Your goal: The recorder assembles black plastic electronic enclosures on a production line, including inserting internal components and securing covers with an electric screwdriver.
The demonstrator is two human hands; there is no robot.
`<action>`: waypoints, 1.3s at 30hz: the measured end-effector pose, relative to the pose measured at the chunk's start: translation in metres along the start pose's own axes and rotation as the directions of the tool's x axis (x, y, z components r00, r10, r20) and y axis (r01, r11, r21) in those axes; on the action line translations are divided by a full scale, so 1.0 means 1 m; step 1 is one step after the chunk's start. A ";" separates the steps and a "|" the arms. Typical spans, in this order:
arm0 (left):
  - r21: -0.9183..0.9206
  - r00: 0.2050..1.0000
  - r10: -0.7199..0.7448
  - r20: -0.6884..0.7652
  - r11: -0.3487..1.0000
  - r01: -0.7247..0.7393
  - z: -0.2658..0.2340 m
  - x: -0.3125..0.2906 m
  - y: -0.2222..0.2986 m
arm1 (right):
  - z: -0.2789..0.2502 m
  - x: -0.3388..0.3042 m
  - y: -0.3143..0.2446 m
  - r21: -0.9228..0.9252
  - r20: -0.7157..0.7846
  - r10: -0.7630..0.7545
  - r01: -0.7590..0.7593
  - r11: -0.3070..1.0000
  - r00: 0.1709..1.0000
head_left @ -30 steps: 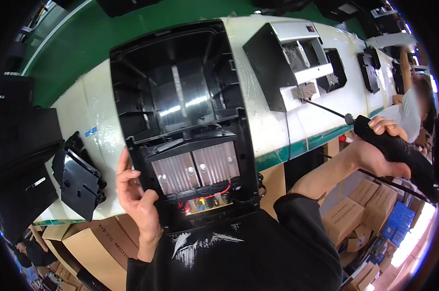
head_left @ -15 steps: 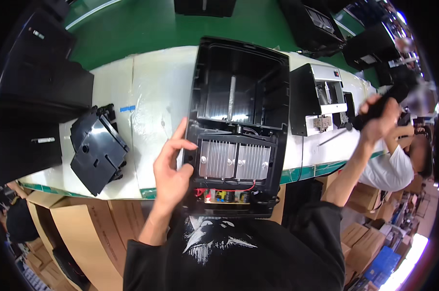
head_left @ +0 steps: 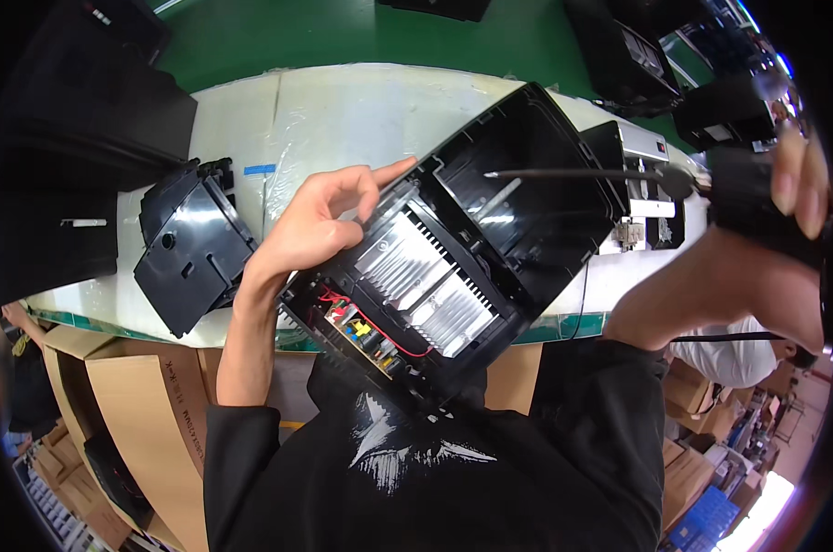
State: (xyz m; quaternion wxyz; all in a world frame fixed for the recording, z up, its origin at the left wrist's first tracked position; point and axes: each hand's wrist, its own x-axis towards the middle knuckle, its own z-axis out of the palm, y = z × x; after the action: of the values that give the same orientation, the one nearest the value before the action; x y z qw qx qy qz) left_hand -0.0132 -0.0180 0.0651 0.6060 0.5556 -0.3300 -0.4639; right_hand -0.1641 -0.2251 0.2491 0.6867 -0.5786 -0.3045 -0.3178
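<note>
A large black plastic housing (head_left: 550,216) lies slanted on the table in front of me, its open side up. Ribbed silver heat sinks (head_left: 402,262) sit in its middle. At the near end are a small circuit board (head_left: 366,342) and red wires. My left hand (head_left: 320,221) grips the housing's left edge, fingers curled and index finger stretched along the rim. In my right hand (head_left: 743,281), raised close at the right, is a black electric screwdriver (head_left: 757,198). Its long bit (head_left: 573,174) points left above the housing.
Dark flat plastic panels (head_left: 195,248) are stacked left on the white-covered table (head_left: 343,110). Black cabinets (head_left: 57,216) stand far left. A black-and-white unit (head_left: 651,198) is beyond the housing at right. Cardboard boxes (head_left: 145,414) stand below the table, and another person's pale sleeve (head_left: 724,359) shows right.
The housing has turned clockwise, its far end swinging right. My left hand has moved with its edge. My right hand and the screwdriver have come nearer, with the bit now over the housing.
</note>
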 end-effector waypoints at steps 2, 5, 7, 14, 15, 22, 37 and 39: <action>0.002 0.999 0.054 0.007 0.999 -0.054 0.000 -0.001 -0.007 | -0.003 0.005 0.013 -0.020 0.043 0.006 -0.005 1.000 0.999; -0.048 0.999 0.048 -0.002 0.998 -0.048 0.002 -0.005 -0.005 | -0.005 0.005 0.034 -0.056 0.107 0.017 -0.011 0.998 0.994; -0.053 0.999 0.042 0.000 0.998 -0.042 0.001 -0.005 -0.007 | -0.004 0.004 0.047 -0.087 0.144 0.027 -0.014 0.996 0.989; -0.029 0.998 0.059 0.002 0.998 -0.059 0.002 -0.004 -0.004 | -0.045 0.050 0.083 -0.234 0.247 0.067 -0.008 0.972 0.967; -0.035 0.999 0.054 -0.001 0.998 -0.054 0.003 -0.004 -0.004 | -0.033 -0.002 0.063 -0.256 0.261 0.074 -0.004 0.967 0.962; -0.035 0.998 0.059 -0.010 0.998 -0.060 0.000 -0.005 -0.006 | -0.002 -0.015 0.111 -0.456 0.183 0.153 -0.054 0.888 0.971; -0.029 0.998 0.069 -0.014 0.997 -0.069 0.004 -0.004 -0.005 | -0.004 -0.054 0.142 -0.377 -0.215 0.054 -0.134 0.916 0.975; -0.037 0.997 0.079 -0.016 0.996 -0.080 0.004 -0.004 -0.006 | 0.008 -0.054 0.139 -0.427 -0.286 0.111 -0.230 0.875 0.952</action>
State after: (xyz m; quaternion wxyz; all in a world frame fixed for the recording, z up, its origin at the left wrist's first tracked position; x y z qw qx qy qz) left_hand -0.0194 -0.0158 0.0602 0.6366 0.5341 -0.3386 -0.4414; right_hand -0.0883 -0.1948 0.1245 0.5905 -0.7026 -0.0789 -0.3892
